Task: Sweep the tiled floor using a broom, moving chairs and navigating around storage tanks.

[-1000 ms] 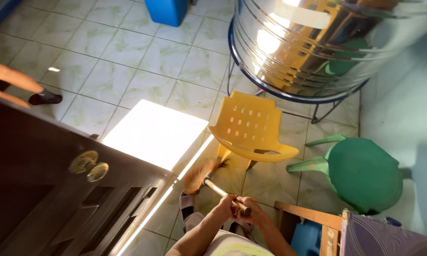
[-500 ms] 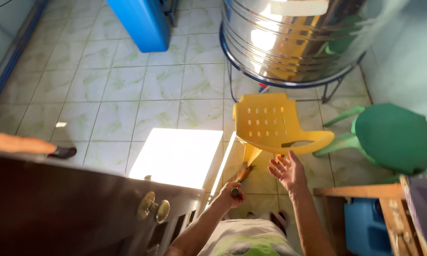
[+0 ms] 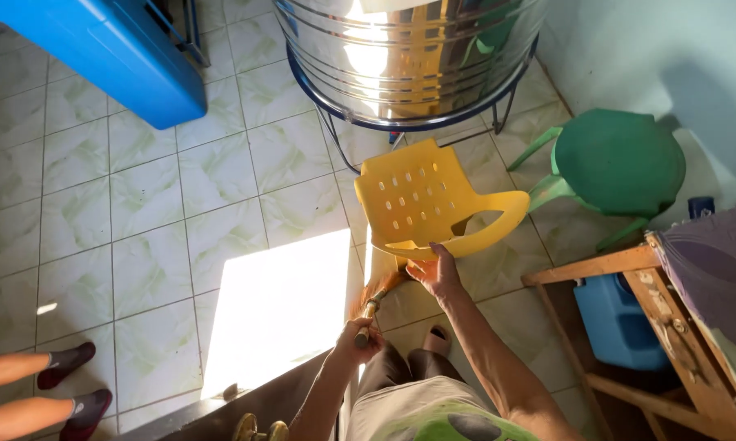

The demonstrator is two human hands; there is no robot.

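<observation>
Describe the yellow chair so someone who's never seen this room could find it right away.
Start at the big shiny steel tank on its dark ring stand at the top. On the tiled floor just below it stands the yellow plastic chair, the right hand gripping its front edge. Unlike the plain green stool beside it, its surface has rows of small holes.

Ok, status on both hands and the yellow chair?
Left hand gripping broom. Right hand on chair rim. Steel tank just behind.
</observation>
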